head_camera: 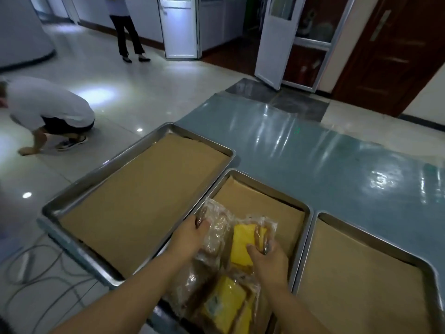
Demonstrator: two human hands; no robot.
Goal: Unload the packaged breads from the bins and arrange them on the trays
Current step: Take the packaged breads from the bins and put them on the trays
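Three steel trays lined with brown paper lie on a blue-green table. The middle tray (277,189) holds several clear-wrapped breads. My left hand (192,236) grips a brown bread package (218,227) at the tray's left side. My right hand (267,257) grips a yellow bread package (243,239) beside it. Two further packages, one brown (192,285) and one yellow (224,304), lie nearer to me in the same tray. The left tray (101,165) and the right tray (423,268) hold only paper. No bin is in view.
The blue-green table (313,150) stretches away behind the trays. On the tiled floor at the left a person (45,109) crouches, and another person (127,27) stands farther back. Cables (36,273) lie on the floor by the table's left corner.
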